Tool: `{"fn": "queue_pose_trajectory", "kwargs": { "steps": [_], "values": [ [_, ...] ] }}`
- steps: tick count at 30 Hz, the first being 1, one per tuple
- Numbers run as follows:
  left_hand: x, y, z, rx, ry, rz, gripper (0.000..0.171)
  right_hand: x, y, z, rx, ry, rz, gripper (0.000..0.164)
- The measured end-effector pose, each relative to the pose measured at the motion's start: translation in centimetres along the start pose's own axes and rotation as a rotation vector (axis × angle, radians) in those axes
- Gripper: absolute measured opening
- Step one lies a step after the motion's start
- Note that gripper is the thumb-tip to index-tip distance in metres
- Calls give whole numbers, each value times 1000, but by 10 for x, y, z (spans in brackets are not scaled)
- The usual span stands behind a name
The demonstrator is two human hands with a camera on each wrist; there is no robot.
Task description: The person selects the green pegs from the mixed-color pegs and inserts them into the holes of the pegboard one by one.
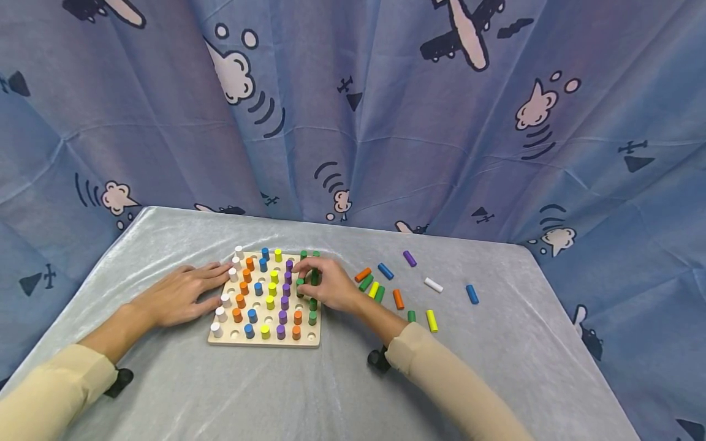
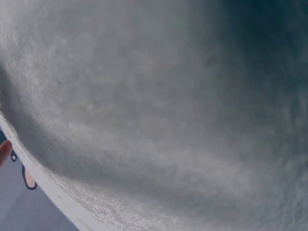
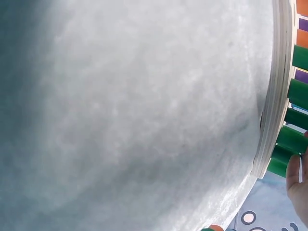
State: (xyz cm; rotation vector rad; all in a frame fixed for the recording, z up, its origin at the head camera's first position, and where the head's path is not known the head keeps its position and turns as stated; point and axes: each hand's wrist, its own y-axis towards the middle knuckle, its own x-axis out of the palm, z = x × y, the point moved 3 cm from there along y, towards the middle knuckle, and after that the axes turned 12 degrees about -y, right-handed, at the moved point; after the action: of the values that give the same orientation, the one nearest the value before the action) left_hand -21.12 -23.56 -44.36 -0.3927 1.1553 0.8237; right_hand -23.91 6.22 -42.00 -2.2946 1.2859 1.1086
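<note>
A wooden pegboard (image 1: pixel 263 342) lies on the table, with columns of white, orange, blue, yellow, purple and green pegs standing in it. My left hand (image 1: pixel 182 294) rests flat at the board's left side, fingers extended and fingertips by the white pegs (image 1: pixel 233 274). Over the board's right part, my right hand (image 1: pixel 331 285) has thumb and forefinger curled about a green peg (image 1: pixel 300 288), seemingly pinching it; the hand partly hides the green column behind it. In the right wrist view, fingers (image 3: pixel 293 171) show beside the green pegs (image 3: pixel 291 139) at the board's edge.
Loose pegs lie right of the board, among them an orange peg (image 1: pixel 398 299), a white peg (image 1: pixel 433 285), a yellow peg (image 1: pixel 431 321), a purple peg (image 1: pixel 410 258) and a blue peg (image 1: pixel 472 294). A grey cloth (image 1: pixel 220 392) covers the table; a patterned curtain (image 1: pixel 353 122) hangs behind.
</note>
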Motion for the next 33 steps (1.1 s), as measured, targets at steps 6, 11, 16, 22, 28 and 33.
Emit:
{"fn": "queue_pose_trajectory", "kwargs": {
  "steps": [6,11,16,22,28,33],
  "values": [
    [0,0,-1,4,3,4,56,0,-1,-1,10,-12,-5,32],
    [0,0,-1,5,6,3,56,0,-2,0,15,-14,-8,31],
    [-1,1,-1,4,11,-1,55,0,-2,0,12,-24,-12,31],
    [0,1,0,7,14,0,55,0,-2,0,7,-22,-15,30],
    [0,0,0,4,12,-4,55,0,-2,1,13,-19,-34,31],
    [0,0,0,-2,10,-9,55,-1,-2,0,29,-21,-42,31]
  ]
}}
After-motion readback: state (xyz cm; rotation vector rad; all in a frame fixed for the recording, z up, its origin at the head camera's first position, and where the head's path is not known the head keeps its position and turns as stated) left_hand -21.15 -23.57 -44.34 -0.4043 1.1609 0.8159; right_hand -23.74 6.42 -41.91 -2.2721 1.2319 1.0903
